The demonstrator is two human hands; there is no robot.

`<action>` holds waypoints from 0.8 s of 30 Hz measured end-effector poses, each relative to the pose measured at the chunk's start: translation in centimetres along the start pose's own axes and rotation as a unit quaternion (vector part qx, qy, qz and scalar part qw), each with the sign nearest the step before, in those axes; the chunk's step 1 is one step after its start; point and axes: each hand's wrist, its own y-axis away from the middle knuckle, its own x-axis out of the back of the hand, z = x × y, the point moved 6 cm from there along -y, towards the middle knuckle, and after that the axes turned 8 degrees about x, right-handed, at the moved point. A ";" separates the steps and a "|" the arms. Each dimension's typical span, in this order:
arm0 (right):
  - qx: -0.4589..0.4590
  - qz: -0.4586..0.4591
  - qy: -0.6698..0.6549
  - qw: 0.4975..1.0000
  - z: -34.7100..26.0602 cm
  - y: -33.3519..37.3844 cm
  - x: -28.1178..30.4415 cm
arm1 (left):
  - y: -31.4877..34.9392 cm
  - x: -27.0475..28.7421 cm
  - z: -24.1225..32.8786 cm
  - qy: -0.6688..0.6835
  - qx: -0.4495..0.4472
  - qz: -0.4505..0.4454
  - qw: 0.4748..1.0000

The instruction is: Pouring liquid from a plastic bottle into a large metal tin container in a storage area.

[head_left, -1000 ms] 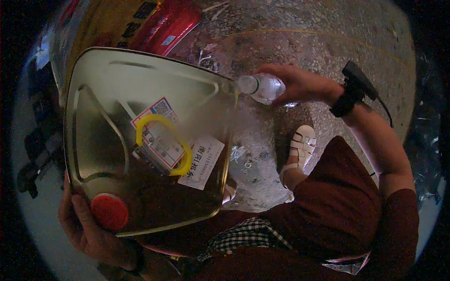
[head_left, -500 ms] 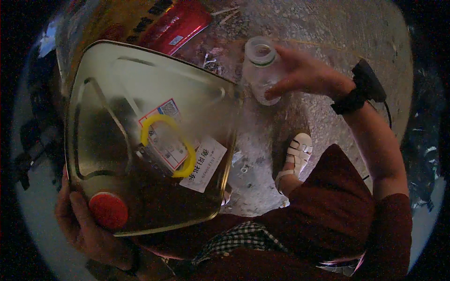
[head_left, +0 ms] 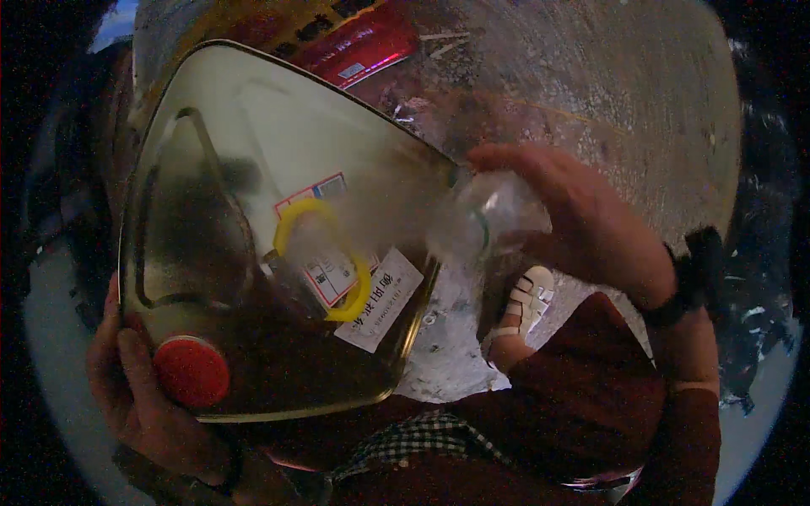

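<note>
A large metal tin [head_left: 278, 363] with a pale, shiny top is before me on the left. On it are a red round cap [head_left: 192, 371], a yellow ring-shaped handle [head_left: 365, 291] and a white printed label [head_left: 381, 302]. My left hand [head_left: 160, 413] grips the tin's lower left corner, its thumb beside the cap. At the tin's right edge, my right hand [head_left: 582, 215] holds a clear plastic bottle [head_left: 506, 207]. The bottle is tilted and smeared by motion, its mouth end toward the tin. Whether it touches the tin I cannot tell.
Beyond the tin lies a red package [head_left: 363, 46] with a shiny surface. My foot in a white strappy sandal [head_left: 530, 299] stands on the rough floor [head_left: 607, 76]. Dark, crumpled material [head_left: 755, 278] runs along the right side.
My right hand has brought the bottle nearer to me, tipping it from roughly upright toward the tin. In the picture, the tin's far edge sits higher; my left hand keeps its grip.
</note>
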 end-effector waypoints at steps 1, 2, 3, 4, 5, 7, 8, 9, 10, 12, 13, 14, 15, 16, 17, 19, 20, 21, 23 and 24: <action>0.004 -0.005 0.007 1.000 -0.9 -0.1 -0.1 | 0.0 0.1 -0.4 0.003 0.000 0.009 1.000; 0.001 0.006 0.016 1.000 -1.9 -0.5 0.0 | -0.1 0.3 -0.7 0.004 0.000 0.018 1.000; -0.003 0.016 0.028 0.999 -2.9 -0.7 0.5 | -0.2 0.7 -1.2 0.013 0.005 0.025 1.000; 0.031 0.011 0.056 0.998 -4.1 -0.7 0.7 | -0.4 1.0 -1.6 0.025 -0.002 0.012 1.000; 0.037 0.005 0.063 0.997 -4.9 -0.8 0.8 | -0.5 1.1 -1.9 0.037 -0.010 0.000 0.999; 0.057 -0.022 0.081 0.995 -6.1 -1.0 0.4 | -0.4 1.4 -2.4 0.031 0.003 0.018 0.999; 0.066 -0.033 0.089 0.993 -6.6 -1.1 0.3 | -0.5 1.6 -2.6 0.023 0.013 0.028 0.999; 0.069 -0.040 0.084 0.993 -6.8 -1.3 0.4 | -0.5 1.9 -2.9 0.027 0.019 0.036 0.999; 0.073 -0.048 0.085 0.993 -7.0 -1.5 0.5 | -0.6 2.2 -3.2 0.003 0.020 0.038 0.999; 0.082 -0.059 0.092 0.991 -7.7 -2.0 0.9 | -0.7 2.6 -3.7 -0.020 0.029 0.049 0.998; 0.088 -0.065 0.095 0.989 -8.1 -2.3 0.8 | -0.7 2.6 -4.0 -0.030 0.045 0.057 0.997; 0.093 -0.071 0.099 0.988 -8.6 -2.6 0.8 | -0.7 2.7 -4.5 -0.040 0.061 0.066 0.995; 0.094 -0.053 0.090 0.990 -9.5 -3.1 1.4 | -0.6 3.2 -5.1 -0.035 0.068 0.076 0.994; 0.096 -0.036 0.080 0.992 -10.1 -3.5 1.7 | -0.5 3.4 -5.9 0.022 0.063 0.062 0.996; 0.105 -0.044 0.084 0.990 -10.2 -3.6 1.5 | -0.3 3.7 -6.5 0.078 0.057 0.048 0.994; 0.172 -0.045 0.103 0.979 -11.1 -3.8 1.4 | 0.1 4.1 -7.6 0.085 0.064 0.054 0.993; 0.198 -0.048 0.110 0.973 -11.4 -3.9 1.5 | 0.2 4.1 -8.1 0.084 0.062 0.049 0.993; 0.176 -0.026 0.095 0.979 -11.3 -4.1 1.7 | 0.6 4.4 -8.4 0.081 0.068 0.060 0.993; 0.165 -0.011 0.074 0.983 -10.9 -4.3 1.1 | 1.2 4.5 -8.6 0.057 0.074 0.073 0.993; 0.103 0.020 0.106 0.989 -10.3 -4.5 1.8 | 1.3 4.4 -8.7 0.066 0.083 0.081 0.991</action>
